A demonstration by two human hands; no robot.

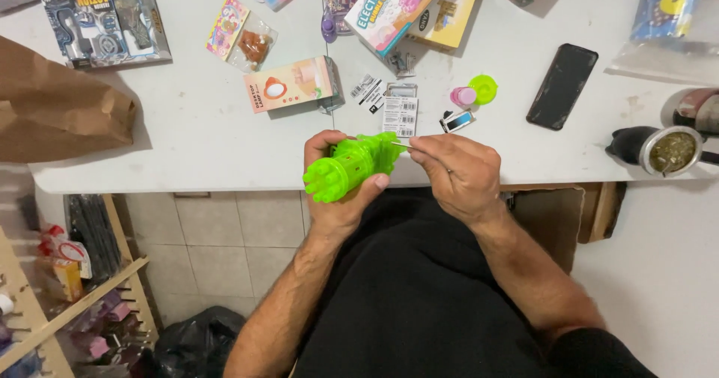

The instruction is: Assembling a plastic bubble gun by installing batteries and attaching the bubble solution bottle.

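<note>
brown paper bag [60, 108]: lay crumpled at the far left of the white tabletop [202, 146], mouth and contents hidden, left side cut off by the frame.
boxed toy set [106, 22]: clear-fronted carton behind the bag, dark toy parts inside.
small clear packet [253, 47]: held a brown item, kind hard to make out, just beside a bright printed card [226, 24].
pink and white carton [290, 84]: lay flat near the middle, closed, contents not visible.
left hand [338, 191]: at the near edge of the tabletop, wrapped around a bright green plastic toy [350, 167] with a round cluster of barrels at its lower left; fingers closed on its body.
right hand [458, 174]: touching the toy's right end, thumb and fingers pinched on a thin pale stick [401, 145]; its tip met the toy, the exact contact hard to see.
barcode labels [399, 112]: flat just beyond the hands.
toy cartons [419, 3]: upper centre, tops cut off.
pink cap and green lid [475, 92]: side by side, right of the labels.
black phone [562, 86]: face down, well right.
round cup [672, 150]: far right, filled with green herb matter.
</note>
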